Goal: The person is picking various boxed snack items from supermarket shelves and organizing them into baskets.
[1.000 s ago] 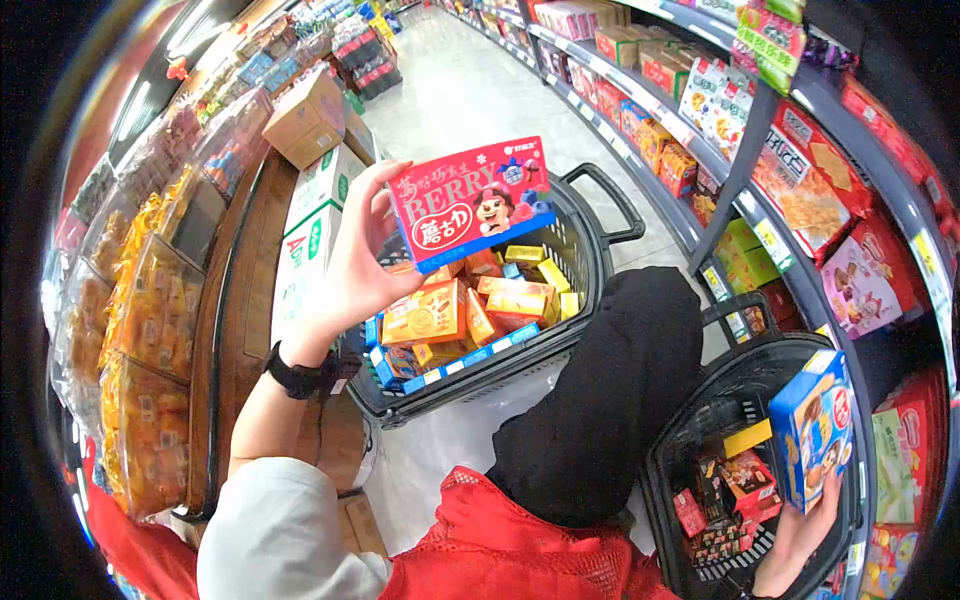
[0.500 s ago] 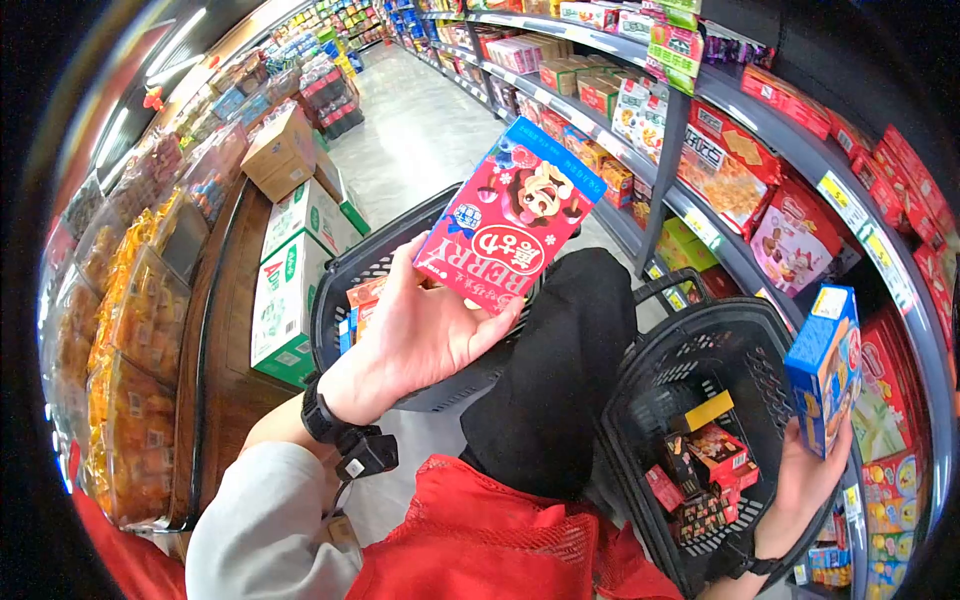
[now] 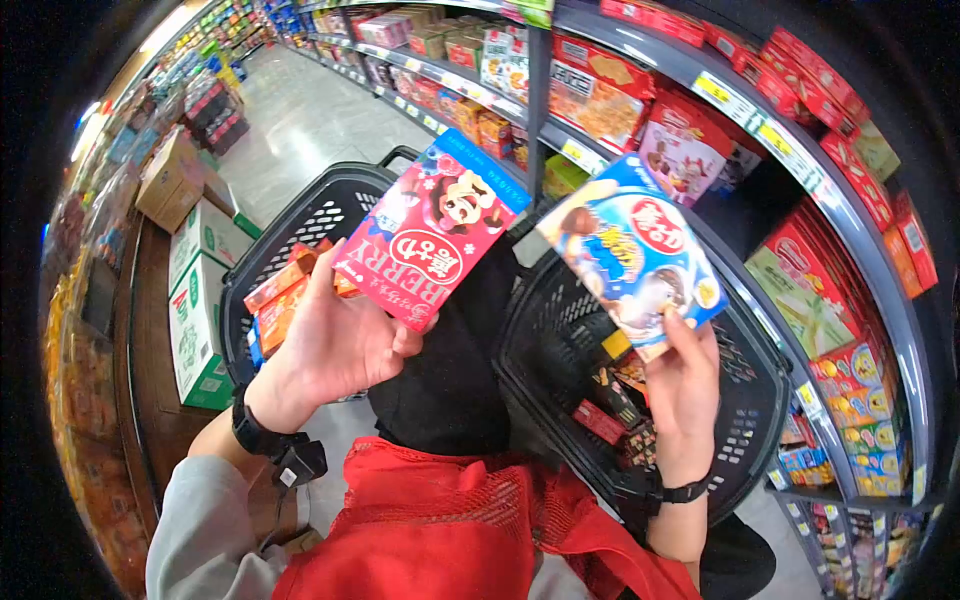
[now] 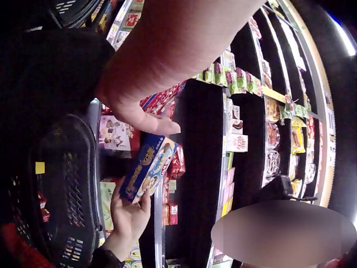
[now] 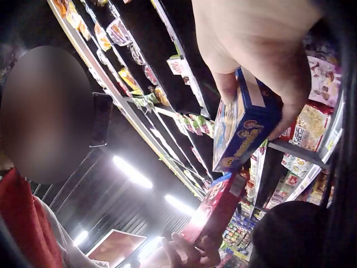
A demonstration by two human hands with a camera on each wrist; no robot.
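My left hand [image 3: 335, 335] grips a pink-red snack box [image 3: 440, 230] with "BERRY" on its front, a cartoon face and a blue end. The box is tilted, its printed front toward the head camera. To its right, my right hand [image 3: 685, 385] pinches the lower end of a blue snack box [image 3: 640, 255], thumb on the printed front. The right wrist view shows the blue box [image 5: 240, 134] close beside the red one [image 5: 215, 206], with the left hand's fingers [image 5: 192, 251] below. Both boxes are held up in front of the body, above the baskets.
A black basket [image 3: 745, 415] with a few small red and dark boxes stands below the right hand. Another black basket [image 3: 330, 190] with orange boxes is at the left. Stocked shelves [image 3: 690, 85] line the right side. Green-and-white cartons [image 3: 200, 325] stand at the left beside bagged goods.
The right hand has brought the blue box up and leftward, front now facing the head camera. The left hand has turned the red box over and holds it tilted. The head view has swung right.
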